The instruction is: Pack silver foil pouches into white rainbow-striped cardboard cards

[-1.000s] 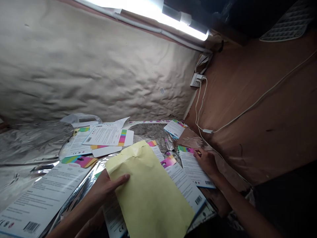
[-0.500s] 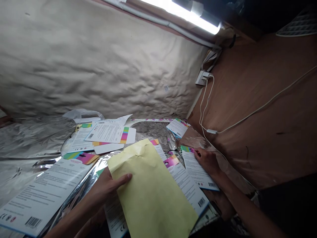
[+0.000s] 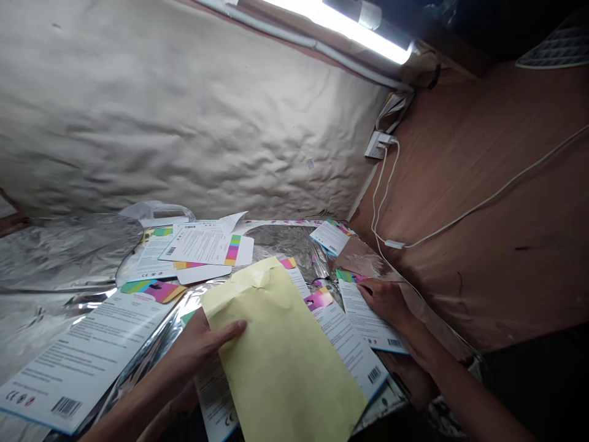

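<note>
My left hand (image 3: 202,336) grips the left edge of a yellow sheet of paper (image 3: 285,350), thumb on top and fingers hidden beneath. The sheet is creased near its top and slants over several white printed packets. My right hand (image 3: 384,299) is closed at the top of a white printed packet (image 3: 363,313) with a coloured header strip, its fingertips at the strip's right end. Partly under the yellow sheet is another packet (image 3: 345,337) with a pink and orange header. A large packet (image 3: 87,356) lies left of my left hand, barcode toward me.
Several flat printed packets (image 3: 202,244) lie overlapping at the back left, beside a clear plastic piece (image 3: 156,212). A small packet (image 3: 329,237) lies at the back right. Shiny film (image 3: 59,252) covers the surface. White cables (image 3: 380,202) hang from a wall socket (image 3: 378,145).
My right hand has shifted slightly left along the packet's header strip. My left hand keeps its hold on the yellow sheet, and the packets lie as before.
</note>
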The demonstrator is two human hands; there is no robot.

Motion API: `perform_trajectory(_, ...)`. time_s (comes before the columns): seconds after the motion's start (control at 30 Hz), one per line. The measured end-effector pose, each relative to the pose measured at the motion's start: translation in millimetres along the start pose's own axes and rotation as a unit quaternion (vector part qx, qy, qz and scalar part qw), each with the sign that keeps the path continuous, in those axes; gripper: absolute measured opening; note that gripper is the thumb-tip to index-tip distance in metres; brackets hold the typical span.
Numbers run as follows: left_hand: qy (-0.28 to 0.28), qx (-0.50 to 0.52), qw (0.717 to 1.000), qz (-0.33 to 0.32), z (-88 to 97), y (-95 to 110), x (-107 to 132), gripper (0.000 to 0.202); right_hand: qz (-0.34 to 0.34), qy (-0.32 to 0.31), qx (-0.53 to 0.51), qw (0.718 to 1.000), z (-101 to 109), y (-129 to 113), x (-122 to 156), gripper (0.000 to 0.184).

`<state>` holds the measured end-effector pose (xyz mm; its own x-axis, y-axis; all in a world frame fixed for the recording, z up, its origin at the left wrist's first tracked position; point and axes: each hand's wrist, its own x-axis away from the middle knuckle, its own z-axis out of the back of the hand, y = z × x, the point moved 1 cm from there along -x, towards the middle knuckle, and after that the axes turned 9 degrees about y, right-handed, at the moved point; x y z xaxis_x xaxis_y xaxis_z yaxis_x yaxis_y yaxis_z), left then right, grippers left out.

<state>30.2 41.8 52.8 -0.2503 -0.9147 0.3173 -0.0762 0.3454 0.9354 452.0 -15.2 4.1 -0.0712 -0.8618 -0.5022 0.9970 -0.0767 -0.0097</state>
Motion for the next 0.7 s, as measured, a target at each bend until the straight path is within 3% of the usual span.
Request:
perform_trajectory(0.33,0.001,-0.002,1.0,-0.021,5.3,-6,-4,0.068,-0.015,-0.013,-0.066,0.998,1,-3,17,0.034)
perform_trajectory(0.47,-0.03,0.001,0.999,-0.011,7.3,-5,-7,0.07,-0.044,-0.037,-0.114,0.992,-6,-2,20,0.039)
perform_trajectory(0.7,-0.04,0.019,0.998,-0.035,5.5,-4,-2,0.061,-0.084,-0.052,-0.158,0.982,0,-4,5,0.048)
